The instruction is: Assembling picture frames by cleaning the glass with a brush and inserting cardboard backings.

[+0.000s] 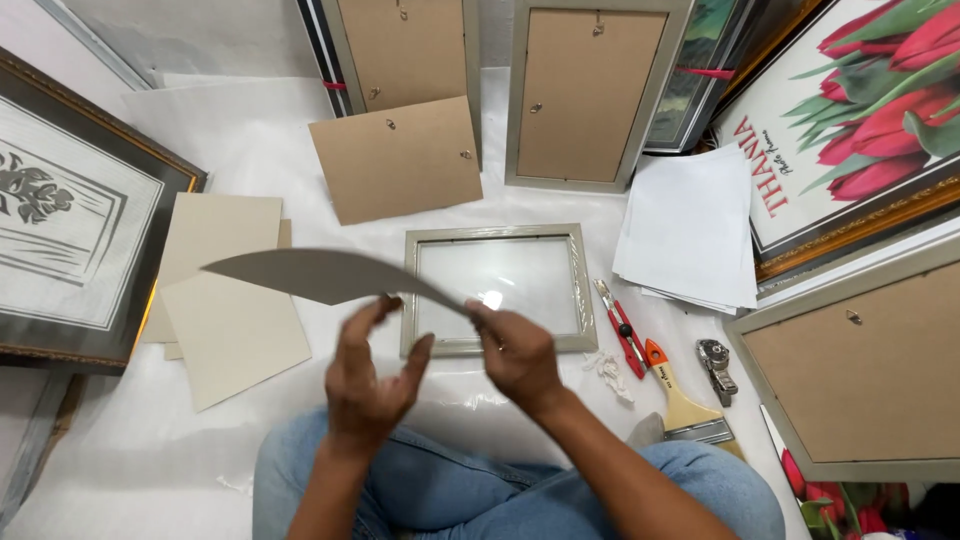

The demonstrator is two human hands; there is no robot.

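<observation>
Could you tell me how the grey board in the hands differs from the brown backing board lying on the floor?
The grey board is held in the air by both hands and bends in a curve; the brown backing board lies flat and untouched. The grey board looks plain, while the brown backing board carries small metal fittings. The grey board is seen nearly edge-on, the brown one face-up. Both are thin and stiff.

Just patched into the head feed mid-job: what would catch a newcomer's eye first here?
At centre, the left hand and right hand hold a bent grey cardboard sheet above an empty silver picture frame lying on the white floor covering. At upper right leans a framed red tulip print. A red utility knife and a paintbrush lie right of the frame.
</observation>
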